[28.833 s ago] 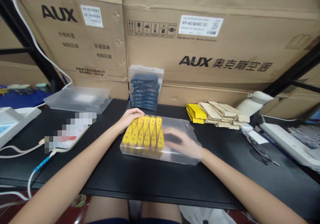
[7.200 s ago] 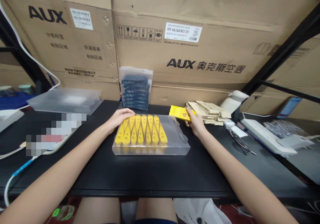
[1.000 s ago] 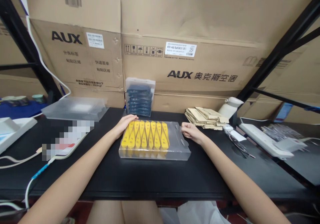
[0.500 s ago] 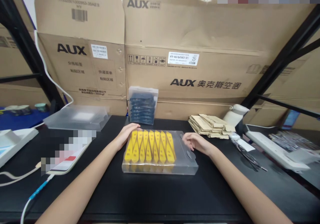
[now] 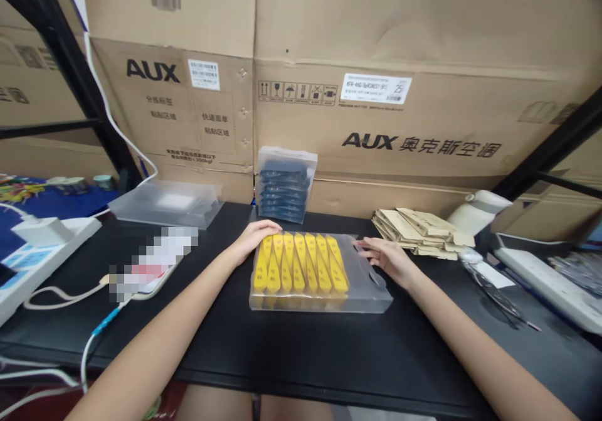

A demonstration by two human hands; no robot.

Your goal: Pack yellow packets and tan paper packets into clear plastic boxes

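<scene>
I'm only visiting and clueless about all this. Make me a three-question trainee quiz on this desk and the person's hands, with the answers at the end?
1. True or false: the left hand is at the far left corner of the clear plastic case, where the yellow packets stand in a row.

2. Multiple choice: what colour are the packets inside the upright case at the back?
A) red
B) dark blue
C) green

3. Fill in the blank: the stack of beige paper packets lies closer to the person's ____ hand.

Key: 1 true; 2 B; 3 right.
</scene>
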